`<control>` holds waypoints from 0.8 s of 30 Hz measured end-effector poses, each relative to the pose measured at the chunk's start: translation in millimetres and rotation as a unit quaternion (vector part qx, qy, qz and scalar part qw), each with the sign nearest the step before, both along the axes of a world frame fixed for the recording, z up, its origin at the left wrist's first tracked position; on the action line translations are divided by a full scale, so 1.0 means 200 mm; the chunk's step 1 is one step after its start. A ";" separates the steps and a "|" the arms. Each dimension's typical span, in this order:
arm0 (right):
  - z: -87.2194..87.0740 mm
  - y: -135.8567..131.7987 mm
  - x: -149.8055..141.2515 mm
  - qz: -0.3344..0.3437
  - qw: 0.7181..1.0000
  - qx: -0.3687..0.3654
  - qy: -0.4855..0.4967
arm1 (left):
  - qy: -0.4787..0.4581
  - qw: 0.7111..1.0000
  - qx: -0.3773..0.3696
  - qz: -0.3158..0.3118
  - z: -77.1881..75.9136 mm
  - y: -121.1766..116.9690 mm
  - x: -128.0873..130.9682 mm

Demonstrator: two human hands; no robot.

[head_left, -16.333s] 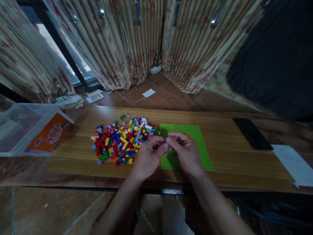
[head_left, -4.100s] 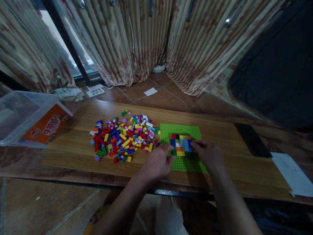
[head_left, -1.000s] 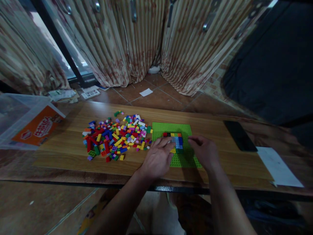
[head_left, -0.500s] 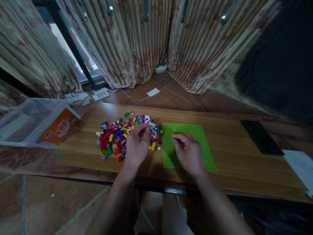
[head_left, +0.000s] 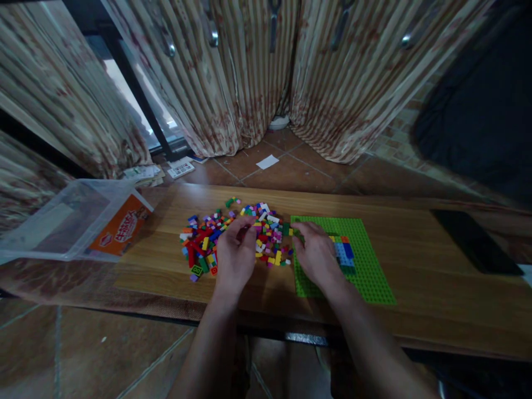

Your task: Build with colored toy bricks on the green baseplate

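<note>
My left hand point(head_left: 236, 254) is over the loose pile of toy building bricks point(head_left: 203, 242), its thumb and fingers curled together around a small pink brick point(head_left: 257, 228) that shows at the fingertips. At the left edge of the green baseplate point(head_left: 366, 282), my right hand point(head_left: 315, 247) has its index finger and thumb apart. Those fingertips are close to a dark green brick point(head_left: 286, 228) at the pile's right side; contact is unclear. On the baseplate, partly behind the right hand, lies a block of joined blue, light blue, orange and green bricks point(head_left: 344, 254).
A clear plastic box point(head_left: 78, 221) with an orange label stands at the table's left end. A dark phone-like slab point(head_left: 474, 238) lies on the wooden table point(head_left: 415, 266) at right, near white paper point(head_left: 527, 272). Curtains point(head_left: 249, 83) hang beyond.
The view has shifted, so the table things appear farther right. My right hand has moved left across the baseplate toward the pile, uncovering the joined bricks. Its fingers have spread from a pinch.
</note>
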State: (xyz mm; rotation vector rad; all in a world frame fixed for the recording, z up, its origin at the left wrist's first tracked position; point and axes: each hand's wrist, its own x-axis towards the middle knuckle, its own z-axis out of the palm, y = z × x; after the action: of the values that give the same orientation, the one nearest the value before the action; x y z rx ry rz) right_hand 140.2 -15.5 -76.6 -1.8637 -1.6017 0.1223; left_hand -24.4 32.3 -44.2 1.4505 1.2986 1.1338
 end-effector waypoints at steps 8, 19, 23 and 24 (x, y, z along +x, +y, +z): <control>-0.02 0.03 -0.03 0.046 0.998 -0.037 -0.028 | -0.056 0.998 -0.019 0.021 0.00 0.03 -0.04; -0.06 0.08 -0.03 0.039 0.998 -0.039 -0.041 | -0.067 0.997 -0.033 0.025 0.00 0.04 -0.07; -0.03 0.06 -0.04 0.038 0.999 -0.025 -0.008 | -0.042 0.998 -0.053 -0.010 0.00 0.04 -0.06; -0.02 0.05 -0.04 0.036 0.999 -0.020 0.009 | -0.035 0.998 -0.057 -0.020 0.00 0.04 -0.06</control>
State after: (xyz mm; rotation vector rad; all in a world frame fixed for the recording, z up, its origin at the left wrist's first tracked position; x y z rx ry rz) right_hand 131.2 -5.9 -80.1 -1.8316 -1.6651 0.2035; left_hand -36.4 40.1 -44.2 1.3361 1.2587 1.0576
